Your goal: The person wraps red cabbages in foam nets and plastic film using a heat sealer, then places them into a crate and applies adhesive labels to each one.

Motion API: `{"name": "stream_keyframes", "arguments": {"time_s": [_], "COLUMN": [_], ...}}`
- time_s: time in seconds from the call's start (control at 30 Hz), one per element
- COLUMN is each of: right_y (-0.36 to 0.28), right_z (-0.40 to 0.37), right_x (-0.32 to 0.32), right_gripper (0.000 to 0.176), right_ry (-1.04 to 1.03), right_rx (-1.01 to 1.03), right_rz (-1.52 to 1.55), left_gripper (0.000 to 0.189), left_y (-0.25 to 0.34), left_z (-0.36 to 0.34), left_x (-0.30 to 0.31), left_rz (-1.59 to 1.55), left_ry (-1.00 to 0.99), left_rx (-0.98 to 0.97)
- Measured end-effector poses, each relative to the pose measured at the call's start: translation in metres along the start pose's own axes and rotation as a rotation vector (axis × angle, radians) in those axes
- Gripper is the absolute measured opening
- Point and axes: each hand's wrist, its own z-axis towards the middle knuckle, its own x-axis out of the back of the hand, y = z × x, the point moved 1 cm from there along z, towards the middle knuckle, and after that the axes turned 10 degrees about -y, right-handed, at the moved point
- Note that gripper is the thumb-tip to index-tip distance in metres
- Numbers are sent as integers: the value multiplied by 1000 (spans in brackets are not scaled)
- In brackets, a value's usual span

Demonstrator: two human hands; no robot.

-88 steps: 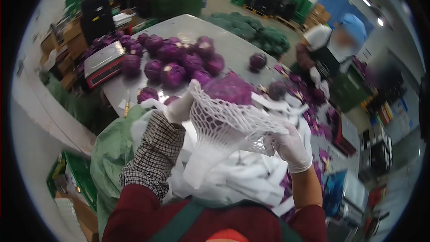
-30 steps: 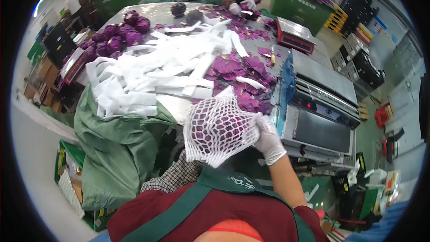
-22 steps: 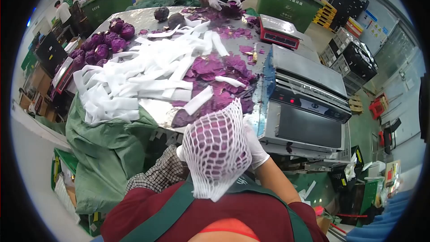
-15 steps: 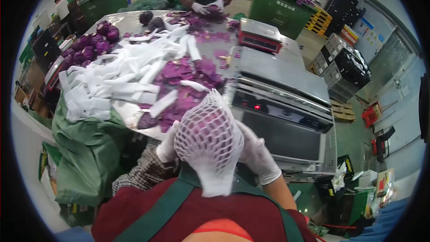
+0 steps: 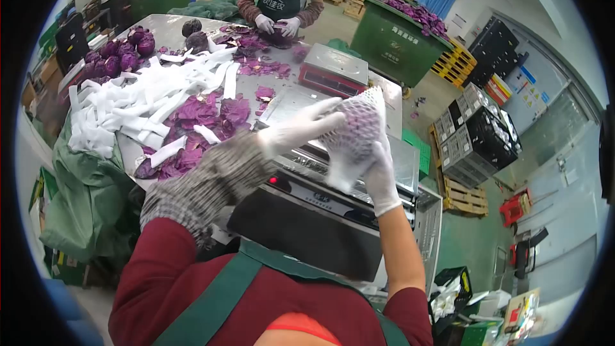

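A purple cabbage in a white foam net sleeve (image 5: 356,131) is held up over the metal film-wrapping machine (image 5: 307,227). My left hand (image 5: 301,129), in a white glove with a grey knitted sleeve, has its fingers laid along the left side of the net. My right hand (image 5: 382,179), also gloved in white, grips the net from the lower right. The loose end of the sleeve hangs down toward me. A red light glows on the machine's front panel, above its dark plate.
White foam net sleeves (image 5: 128,102) lie heaped on the metal table, beside loose purple leaves (image 5: 198,115). Bare purple cabbages (image 5: 122,51) sit at far left. A red-sided scale (image 5: 333,67) stands behind the machine. Across the table, a co-worker (image 5: 278,6) handles a cabbage near a green bin (image 5: 397,38).
Both hands have carried the netted cabbage forward and to the right, from near my chest to above the machine. My view has turned right.
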Motion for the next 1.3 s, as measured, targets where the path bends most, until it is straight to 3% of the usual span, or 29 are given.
{"name": "stream_keyframes", "arguments": {"time_s": [0.03, 0.07, 0.13, 0.17, 0.23, 0.3, 0.37, 0.53, 0.63, 0.67, 0.73, 0.8, 0.83, 0.87, 0.9, 0.97, 1.03, 1.1, 1.13, 1.17, 1.23, 1.27, 1.3], "right_y": [10, 15, 12, 28, 13, -11, -40, -38, -49, -59, -72, -89, -94, -89, -80, -62, -51, -35, -29, -29, -40, -54, -69], "right_z": [5, 12, 14, 9, -7, -17, -21, -30, -38, -42, -63, -85, -94, -103, -112, -114, -107, -104, -102, -100, -113, -119, -125], "right_x": [13, 23, 35, 63, 59, 71, 73, 95, 94, 91, 100, 94, 92, 93, 94, 92, 87, 89, 87, 78, 93, 87, 81], "right_gripper": [63, 64, 67, 68, 66, 50, 33, 26, 24, 24, 25, 31, 35, 41, 47, 50, 43, 36, 29, 23, 19, 16, 17], "right_ry": [205, 154, 84, -42, -145, -190, -166, -135, -29, -30, 20, 2, -3, 5, 1, -22, 73, 75, 126, 206, 330, 428, 468], "right_rx": [-121, -152, -272, -202, -207, -422, -609, -565, -593, -589, -573, -714, -784, -850, -929, -1053, -1063, -928, -890, -843, -618, -429, -348], "right_rz": [-99, -190, -341, -630, -585, -636, -624, -645, -769, -895, -1102, -1418, -1571, -1613, -1654, -1676, -1623, -1520, -1570, -1523, -746, -320, -291], "left_gripper": [66, 66, 56, 48, 53, 58, 71, 79, 76, 69, 51, 30, 24, 36, 41, 47, 47, 46, 37, 33, 24, 20, 17], "left_y": [13, -37, -69, -83, -72, -71, -47, -42, -34, -25, 7, 4, -5, -12, -24, -41, -62, -84, -92, -92, -81, -56, -29], "left_z": [21, 57, 94, 108, 125, 141, 140, 133, 128, 123, 89, 43, 18, -1, -19, -35, -32, -25, -22, -28, -35, -36, -35], "left_x": [-11, -10, -2, 1, 2, 2, -7, -17, -13, -5, 11, 33, 43, 47, 44, 31, 21, 24, 29, 33, 41, 42, 44], "left_rz": [-269, -245, -247, -205, -189, 80, 140, 369, 419, 534, 501, 643, 801, 1001, 1099, 1172, 1132, 1074, 1023, 628, -149, -286, -417], "left_ry": [-121, -25, -121, -138, -290, -513, -575, -558, -414, -330, -165, -97, -85, -190, -273, -403, -327, -336, -417, -366, -253, -200, -153], "left_rx": [48, 83, 169, 223, 265, 266, 335, 263, 132, 36, 40, 27, 139, 477, 664, 778, 704, 688, 686, 704, 691, 578, 459]}}
